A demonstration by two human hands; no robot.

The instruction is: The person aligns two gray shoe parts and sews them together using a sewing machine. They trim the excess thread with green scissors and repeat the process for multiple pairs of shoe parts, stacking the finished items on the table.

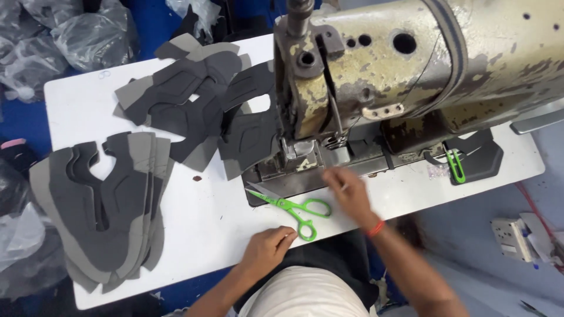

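Just below the green scissors (pixel 294 209), the left hand (pixel 267 248) rests clenched on the white table (pixel 205 223). Right of the scissors, the blurred right hand (pixel 351 192) hovers; its grip I cannot tell.

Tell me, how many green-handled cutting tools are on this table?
2. Green scissors lie on the white table between the left hand and right hand. Small green snips rest on a dark pad to the right, by the sewing machine. Others may be hidden.

— What's around the edges of the frame?
— A white table (pixel 205 229) fills the middle. Blue floor (pixel 23 117) shows at upper left, with grey plastic bags (pixel 88 29) heaped on it.
— And the right side?
— Grey floor (pixel 470 235) at lower right, with a white socket box (pixel 510 238) lying there.
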